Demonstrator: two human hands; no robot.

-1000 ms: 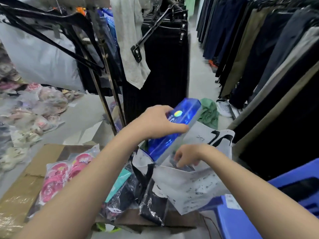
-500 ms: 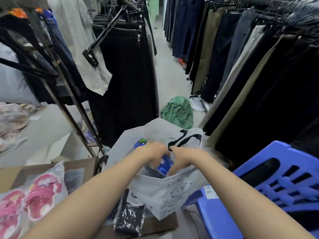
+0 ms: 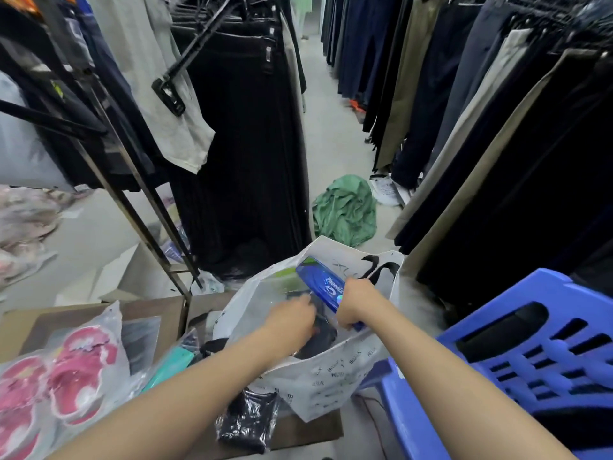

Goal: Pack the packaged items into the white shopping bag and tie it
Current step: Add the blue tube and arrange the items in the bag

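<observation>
Left hand (image 3: 292,315) (fingertips (image 3: 309,306) blurred) inside bag (image 3: 318,380)

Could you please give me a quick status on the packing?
Right hand grips blue box inside white bag. Left hand in bag, grip unclear. Bag untied; black packet outside.

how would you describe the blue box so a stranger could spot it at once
Find the white shopping bag open beside the blue plastic stool. In its mouth the right hand grips a long glossy box. It alone there is bright blue with white lettering; the packets around it are clear or dark.
</observation>
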